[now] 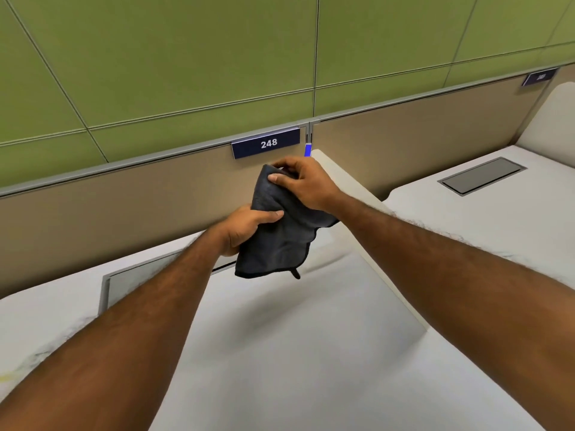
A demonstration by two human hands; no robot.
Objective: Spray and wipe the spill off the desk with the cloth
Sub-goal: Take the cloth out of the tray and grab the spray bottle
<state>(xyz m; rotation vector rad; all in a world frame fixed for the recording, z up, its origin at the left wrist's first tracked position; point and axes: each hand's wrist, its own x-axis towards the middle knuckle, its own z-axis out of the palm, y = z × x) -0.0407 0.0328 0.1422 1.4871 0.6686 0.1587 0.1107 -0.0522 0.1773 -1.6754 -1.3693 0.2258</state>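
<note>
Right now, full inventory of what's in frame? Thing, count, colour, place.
cloth: 1, dark grey, held up above the desk in both hands
desk: 1, off-white, below the hands
neighbouring desk: 1, off-white, to the right beyond a low divider
cable hatches: 2, grey, one set in the right desk, one partly hidden under the left forearm
number plate "248": 1, navy with white digits, on the beige partition
second plate: 1, navy, far right, blurred
wall panels: green, above the partition
spray bottle, spill: none clearly visible
left hand: grips the cloth's left side
right hand: pinches its top edge
</note>
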